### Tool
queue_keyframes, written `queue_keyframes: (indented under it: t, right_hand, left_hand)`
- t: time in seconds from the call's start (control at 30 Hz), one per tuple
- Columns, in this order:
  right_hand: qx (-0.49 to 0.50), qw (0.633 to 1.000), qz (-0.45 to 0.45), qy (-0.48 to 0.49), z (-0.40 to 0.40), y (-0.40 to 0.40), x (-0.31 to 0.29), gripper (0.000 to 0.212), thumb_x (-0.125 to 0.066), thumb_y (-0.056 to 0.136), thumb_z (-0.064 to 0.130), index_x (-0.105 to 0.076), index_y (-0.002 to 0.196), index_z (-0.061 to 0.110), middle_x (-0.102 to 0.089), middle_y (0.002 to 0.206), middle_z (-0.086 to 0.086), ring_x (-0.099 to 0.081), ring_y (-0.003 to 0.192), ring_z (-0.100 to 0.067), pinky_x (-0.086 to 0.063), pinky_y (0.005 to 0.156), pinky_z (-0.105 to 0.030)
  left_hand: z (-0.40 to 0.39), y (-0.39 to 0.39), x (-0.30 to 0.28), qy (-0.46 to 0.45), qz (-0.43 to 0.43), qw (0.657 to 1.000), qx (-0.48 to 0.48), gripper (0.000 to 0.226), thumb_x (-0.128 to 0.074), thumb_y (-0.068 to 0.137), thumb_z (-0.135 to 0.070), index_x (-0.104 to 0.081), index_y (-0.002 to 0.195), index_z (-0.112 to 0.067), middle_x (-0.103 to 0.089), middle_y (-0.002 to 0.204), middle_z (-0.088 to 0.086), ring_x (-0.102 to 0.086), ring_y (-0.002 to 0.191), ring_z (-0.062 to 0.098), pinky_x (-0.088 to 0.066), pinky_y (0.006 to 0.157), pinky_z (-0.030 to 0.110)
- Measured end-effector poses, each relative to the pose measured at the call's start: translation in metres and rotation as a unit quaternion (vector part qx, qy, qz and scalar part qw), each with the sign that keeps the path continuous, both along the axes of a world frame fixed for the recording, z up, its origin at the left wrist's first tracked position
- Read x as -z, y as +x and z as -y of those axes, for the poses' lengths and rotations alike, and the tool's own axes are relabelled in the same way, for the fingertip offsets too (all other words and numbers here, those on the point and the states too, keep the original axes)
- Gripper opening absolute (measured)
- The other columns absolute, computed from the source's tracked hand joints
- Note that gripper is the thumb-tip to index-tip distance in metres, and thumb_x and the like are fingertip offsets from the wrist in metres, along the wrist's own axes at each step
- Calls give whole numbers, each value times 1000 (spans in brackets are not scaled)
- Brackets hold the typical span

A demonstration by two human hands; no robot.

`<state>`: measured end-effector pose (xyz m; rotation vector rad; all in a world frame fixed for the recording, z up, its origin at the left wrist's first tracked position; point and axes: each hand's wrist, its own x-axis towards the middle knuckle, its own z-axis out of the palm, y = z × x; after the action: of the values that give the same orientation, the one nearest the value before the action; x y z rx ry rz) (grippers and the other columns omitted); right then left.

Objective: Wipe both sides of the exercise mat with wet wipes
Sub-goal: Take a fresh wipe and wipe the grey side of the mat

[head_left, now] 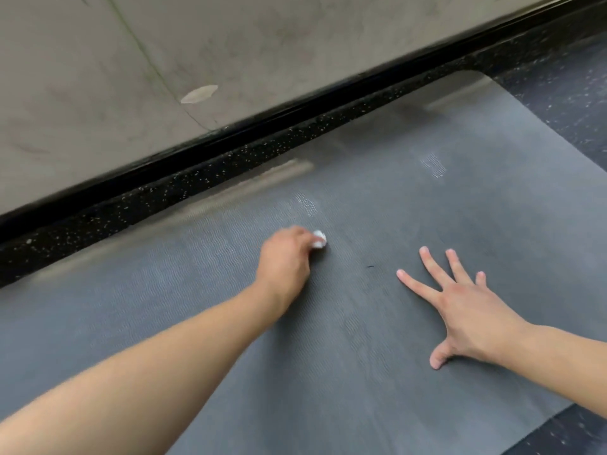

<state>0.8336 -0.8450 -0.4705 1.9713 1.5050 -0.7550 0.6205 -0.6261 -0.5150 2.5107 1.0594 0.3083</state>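
Note:
A dark grey textured exercise mat lies flat on the floor and fills most of the view. My left hand is closed around a small crumpled white wet wipe and presses it onto the mat near its middle. My right hand rests flat on the mat to the right, palm down with the fingers spread. Damp-looking streaks show on the mat along its far edge.
Black speckled rubber flooring borders the mat at the far side and at the right. A black baseboard runs diagonally behind it, under a grey wall with a pale scuffed patch.

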Motion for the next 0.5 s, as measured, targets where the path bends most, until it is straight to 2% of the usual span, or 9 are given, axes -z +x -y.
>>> queue_keyframes:
  t: [0.07, 0.17, 0.33, 0.4, 0.5]
  right_hand:
    - [-1, 1000, -3, 0, 0, -1, -5, 160, -79, 51, 87, 42, 148, 51, 53, 159, -4, 26, 156, -47, -23, 122, -67]
    - [8, 1000, -15, 12, 3, -3, -12, 159, -78, 51, 88, 42, 149, 51, 50, 161, -2, 27, 156, -45, -19, 124, -67]
    - [6, 1000, -9, -6, 42, 1, -19, 164, -74, 46, 94, 45, 148, 46, 54, 158, -5, 33, 155, -40, -2, 127, -68]
    - [7, 1000, 11, -6, 65, 7, -18, 163, -74, 47, 94, 45, 148, 46, 55, 157, -6, 32, 155, -42, -5, 127, -69]
    - [-9, 1000, 26, -12, 82, 17, -16, 160, -71, 50, 95, 45, 148, 46, 53, 158, -7, 34, 154, -42, -12, 125, -71]
  left_hand:
    - [33, -13, 6, -25, 21, 999, 26, 22, -64, 94, -15, -78, 98, -31, -72, 96, -7, -67, 85, 26, -51, 71, 31]
    - [26, -8, 4, -52, 18, 998, 24, 19, -64, 96, -19, -79, 100, -31, -73, 96, -7, -69, 90, 23, -51, 77, 30]
    - [25, 0, 0, -63, 34, 991, -113, 19, -64, 97, -22, -79, 106, -28, -73, 105, -2, -67, 97, 24, -45, 80, 26]
    - [53, 1, 4, -67, 25, 990, -121, 22, -60, 99, -21, -78, 109, -29, -72, 108, -3, -67, 98, 23, -40, 77, 24]
    - [104, -5, 7, -72, 33, 995, -61, 20, -62, 99, -21, -77, 104, -33, -71, 103, -9, -67, 92, 20, -43, 74, 24]
